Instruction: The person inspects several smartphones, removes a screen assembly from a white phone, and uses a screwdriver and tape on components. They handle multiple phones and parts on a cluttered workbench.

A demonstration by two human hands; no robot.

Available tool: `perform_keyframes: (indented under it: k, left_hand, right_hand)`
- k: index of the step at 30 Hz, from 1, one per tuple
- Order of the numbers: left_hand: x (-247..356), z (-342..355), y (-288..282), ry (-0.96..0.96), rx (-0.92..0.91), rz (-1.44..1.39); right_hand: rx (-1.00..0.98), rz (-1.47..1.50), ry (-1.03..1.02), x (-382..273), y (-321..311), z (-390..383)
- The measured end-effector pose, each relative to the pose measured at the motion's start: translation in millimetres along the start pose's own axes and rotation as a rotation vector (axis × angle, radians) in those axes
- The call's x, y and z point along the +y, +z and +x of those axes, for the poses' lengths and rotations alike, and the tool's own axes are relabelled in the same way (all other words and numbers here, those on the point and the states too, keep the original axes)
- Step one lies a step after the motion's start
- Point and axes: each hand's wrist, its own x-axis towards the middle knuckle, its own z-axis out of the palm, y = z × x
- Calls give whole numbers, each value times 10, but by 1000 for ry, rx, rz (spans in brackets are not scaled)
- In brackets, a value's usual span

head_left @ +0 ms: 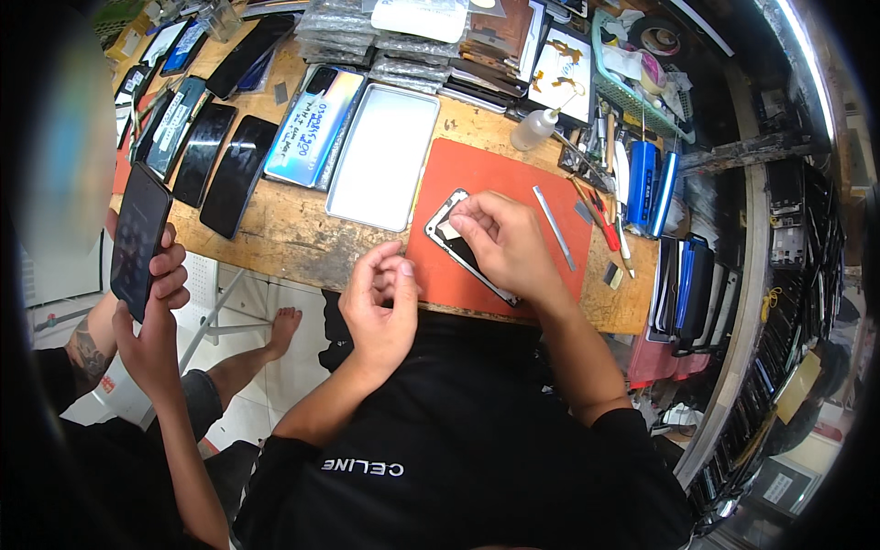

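On the orange-red work mat [550, 174] lies an opened phone frame [465, 260], tilted, with a silvery rim and a dark inside. Over its upper part my right hand [506, 246] is closed, thumb and fingers pinching a small pale flat piece [449, 229] against the phone. Whether that piece is card or cloth I cannot tell. My left hand [379, 301] hovers by the mat's near left corner, fingers loosely curled and thumb apart, nothing visible in it. To the right of the phone rests a thin metal strip tool [554, 227].
A white tray-like lid [383, 156], a blue phone back [316, 124] and several dark phones [240, 174] line the wooden bench. Further right are a dropper bottle [533, 130], red-handled tweezers [605, 225], blue cylinders [643, 183] and a green basket [632, 78]. Another person's hands hold a phone [139, 240] at left.
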Motion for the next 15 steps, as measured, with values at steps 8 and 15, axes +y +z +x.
perform_keyframes:
  k: [8,15]
  left_hand:
    - [-114,225,-135,579,-94,666]
    - [-126,235,-18,630,-158,872]
  right_hand:
    - [-171,-171,-52,-41,9,257]
    - [-153,-348,-87,3,43,275]
